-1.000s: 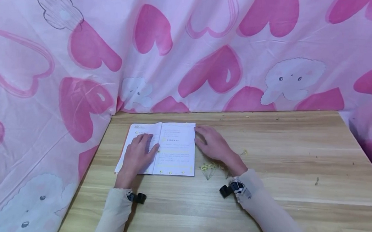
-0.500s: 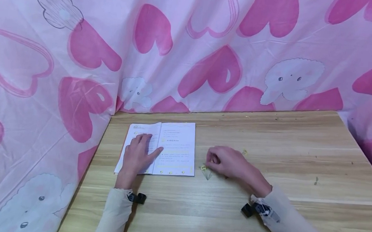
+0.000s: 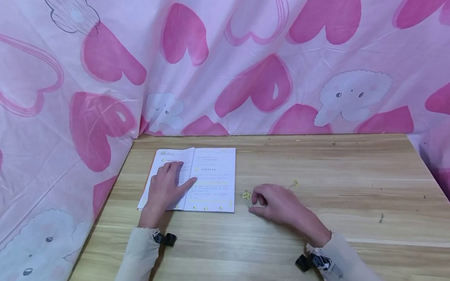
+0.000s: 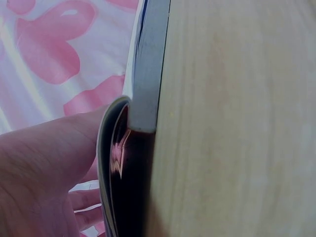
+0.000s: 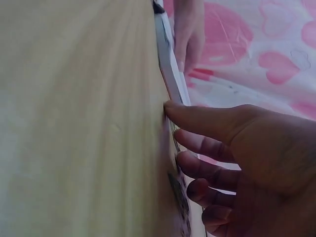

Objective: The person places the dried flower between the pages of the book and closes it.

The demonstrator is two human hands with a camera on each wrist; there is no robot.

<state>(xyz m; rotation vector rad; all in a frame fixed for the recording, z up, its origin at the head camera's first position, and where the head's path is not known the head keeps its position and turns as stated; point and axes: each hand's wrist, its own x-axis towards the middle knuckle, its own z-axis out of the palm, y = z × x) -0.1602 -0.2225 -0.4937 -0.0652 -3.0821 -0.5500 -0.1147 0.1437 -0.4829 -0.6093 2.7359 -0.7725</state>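
Observation:
An open book (image 3: 214, 191) with printed white pages lies on the wooden table. My left hand (image 3: 166, 184) rests on its left page, fingers spread and thumb over the fold; in the left wrist view the curved page edges (image 4: 104, 148) show beside the thumb. Right of the book, my right hand (image 3: 279, 204) has its fingers curled, with thumb and forefinger at the thin stem of a small yellow dried flower (image 3: 246, 195). In the right wrist view, the thumb and fingertips (image 5: 170, 107) are low against the tabletop; the stem between them is not clear.
Another small yellow flower (image 3: 295, 184) lies just beyond the right hand. A dark plant scrap (image 3: 382, 218) and several crumbs are scattered on the table (image 3: 362, 179) to the right. A pink heart-patterned curtain (image 3: 252, 73) borders the back and left.
My right hand has left the book's right edge, moved right and toward me, and curled at the flower. The flower has shifted slightly away from me. The left hand stays on the page.

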